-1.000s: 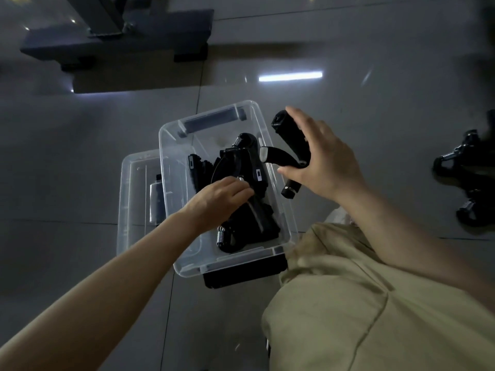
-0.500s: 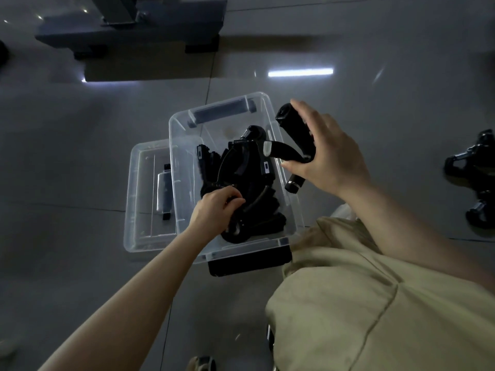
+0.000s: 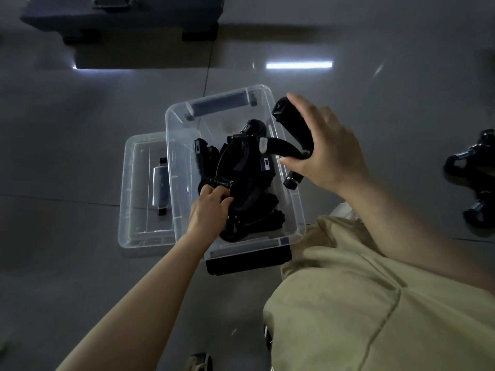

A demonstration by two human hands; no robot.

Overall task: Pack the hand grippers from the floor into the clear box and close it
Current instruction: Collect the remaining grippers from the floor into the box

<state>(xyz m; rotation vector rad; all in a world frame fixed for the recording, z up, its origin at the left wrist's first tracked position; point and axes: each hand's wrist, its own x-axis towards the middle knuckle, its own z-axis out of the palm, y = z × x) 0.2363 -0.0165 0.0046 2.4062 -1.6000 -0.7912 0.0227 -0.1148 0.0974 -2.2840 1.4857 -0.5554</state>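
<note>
The clear box (image 3: 178,124) stands open on the dark floor with several black hand grippers (image 3: 249,183) piled inside. My left hand (image 3: 209,212) reaches into the box near its front left and grips one of the black hand grippers in the pile. My right hand (image 3: 326,148) holds another black hand gripper (image 3: 293,129) by its handle at the box's right rim, part of it reaching over the box. The clear lid (image 3: 139,188) lies flat on the floor, touching the box's left side.
More black hand grippers (image 3: 474,180) lie on the floor at the far right. A dark bench base (image 3: 120,20) stands at the back left. My knee in khaki trousers (image 3: 375,303) fills the lower right, close against the box's front.
My left hand has shifted left and deeper into the pile and closed its fingers on a gripper. My right hand has stayed at the right rim with its gripper.
</note>
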